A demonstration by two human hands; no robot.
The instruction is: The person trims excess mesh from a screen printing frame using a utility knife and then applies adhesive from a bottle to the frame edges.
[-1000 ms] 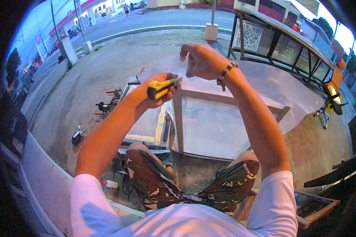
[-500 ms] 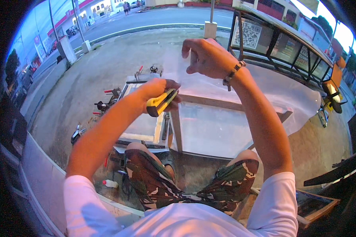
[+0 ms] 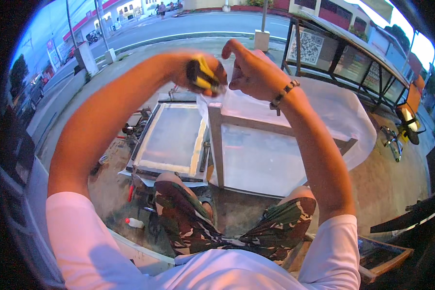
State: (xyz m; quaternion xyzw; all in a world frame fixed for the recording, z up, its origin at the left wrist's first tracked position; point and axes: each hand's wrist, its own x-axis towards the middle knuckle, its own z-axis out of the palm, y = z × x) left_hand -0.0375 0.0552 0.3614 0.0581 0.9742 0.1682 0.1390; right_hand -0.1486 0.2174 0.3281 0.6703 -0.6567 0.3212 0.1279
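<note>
A yellow-and-black utility knife (image 3: 204, 77) is in my left hand (image 3: 182, 72), its fingers wrapped round the handle and partly blurred. Close beside it, my right hand (image 3: 258, 73) has bent fingers pinched on the raised edge of a whitish translucent sheet (image 3: 333, 96); the exact pinch point is hard to make out. The sheet drapes over and past the far side of a wooden frame (image 3: 258, 124) in front of my knees. Both hands are held above this frame's far left corner.
Left of the wooden frame lies a screen panel (image 3: 171, 128) with a tape border, clamps (image 3: 140, 118) along its side. A white bottle with a red cap (image 3: 135, 223) is on the ground. Beyond are a black metal rack (image 3: 343, 58) and a road (image 3: 208, 36).
My left hand has moved up and away with the knife, turning it, and the left elbow has swung outward. My right hand has shifted slightly, staying near the same spot.
</note>
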